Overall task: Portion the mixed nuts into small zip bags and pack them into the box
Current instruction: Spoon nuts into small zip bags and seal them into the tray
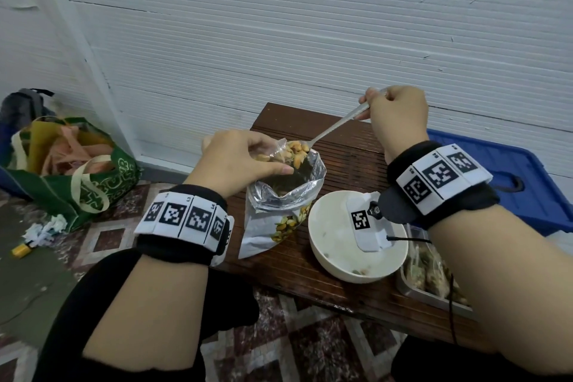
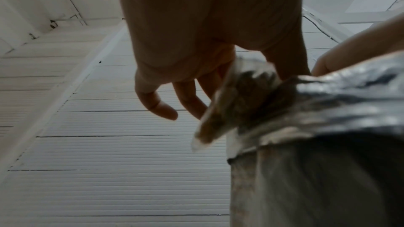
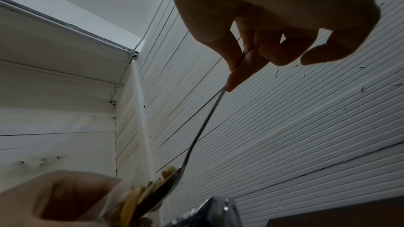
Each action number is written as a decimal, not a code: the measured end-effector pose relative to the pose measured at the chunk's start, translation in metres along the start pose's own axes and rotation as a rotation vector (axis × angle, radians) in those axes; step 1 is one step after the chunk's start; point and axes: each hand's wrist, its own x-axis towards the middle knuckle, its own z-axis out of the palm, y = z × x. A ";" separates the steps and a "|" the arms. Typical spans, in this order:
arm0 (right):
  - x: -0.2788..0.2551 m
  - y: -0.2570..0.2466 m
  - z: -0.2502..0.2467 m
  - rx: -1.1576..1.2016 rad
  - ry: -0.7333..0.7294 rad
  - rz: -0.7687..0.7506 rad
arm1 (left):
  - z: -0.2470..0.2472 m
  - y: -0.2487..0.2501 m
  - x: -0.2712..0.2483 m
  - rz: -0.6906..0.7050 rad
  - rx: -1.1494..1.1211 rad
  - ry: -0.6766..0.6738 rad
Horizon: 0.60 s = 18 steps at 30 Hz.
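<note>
left hand [image 1: 238,161]: fingers and thumb pinch the mouth of the zip bag, holding it open above the foil pouch
zip bag [image 1: 279,150]: clear, thin, limp film; some nuts already inside; likely very light and floppy, so best held by the rim on both sides of the mouth; slick film could slip as it fills
nuts [image 1: 296,149]: pale loose kernels heaped on the spoon, right at the zip bag's mouth; will roll and spill if the spoon tips early
foil pouch [image 1: 288,195]: open, crinkly, upright on the tabletop [image 1: 347,158], just under the zip bag; catches strays; soft wall, would tip easily
spoon [image 1: 338,124]: metal, stiff, thin handle sloping down to the bag
bowl [image 1: 328,245]: white, beside the pouch, nearly empty
right hand [image 1: 397,112]: fingers curled round the top of the spoon handle, thumb and forefinger pinching it
tray [image 1: 412,290]: metal, at the right edge of the tabletop, filled bags lying in it
step: judged to be mid-fill; tip slowly
</note>
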 end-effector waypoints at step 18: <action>-0.019 -0.011 0.000 0.362 -0.105 -0.407 | 0.009 0.006 -0.003 -0.078 -0.130 0.148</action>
